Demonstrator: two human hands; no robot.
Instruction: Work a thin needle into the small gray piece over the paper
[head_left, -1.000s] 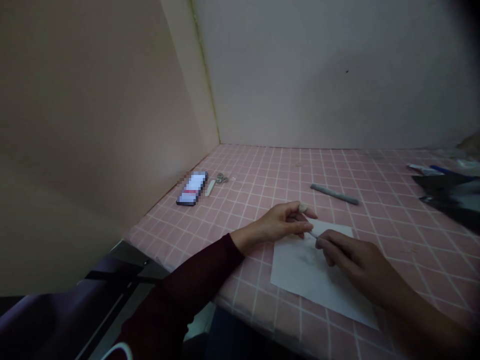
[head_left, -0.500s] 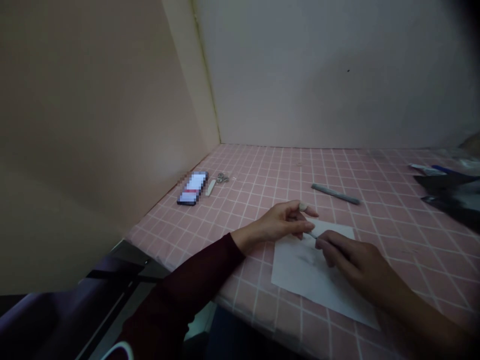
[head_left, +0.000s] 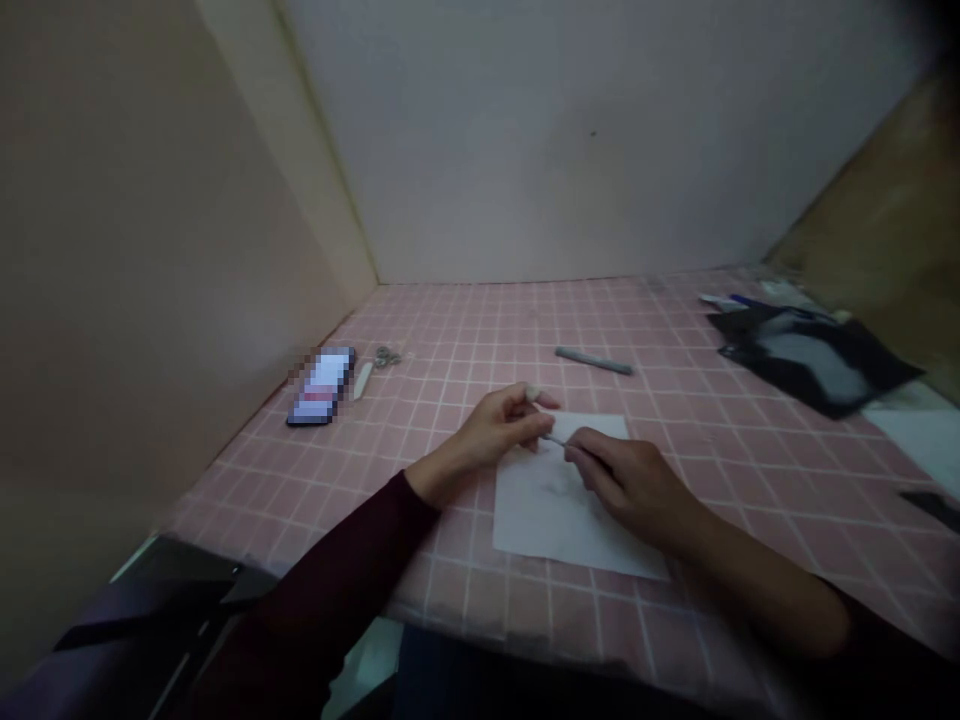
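A white sheet of paper (head_left: 555,510) lies on the pink checked tabletop (head_left: 465,350) in front of me. Both hands hover over its upper edge and pinch a thin grey stick (head_left: 556,439) between them. My left hand (head_left: 504,424), in a dark red sleeve, is closed on the stick's left end; a pale wrap shows on one fingertip. My right hand (head_left: 630,478) is closed on its right end.
A phone (head_left: 321,385) lies at the left by the wall, with a small white item (head_left: 364,376) and a bit of metal (head_left: 387,356) beside it. A grey pen-like stick (head_left: 594,361) lies beyond the paper. Dark plastic packaging (head_left: 810,350) and more paper sit at the right.
The view has swung to the right and pulled back, so everything sits further left in the picture. Both hands keep their grip on the thin stick over the paper.
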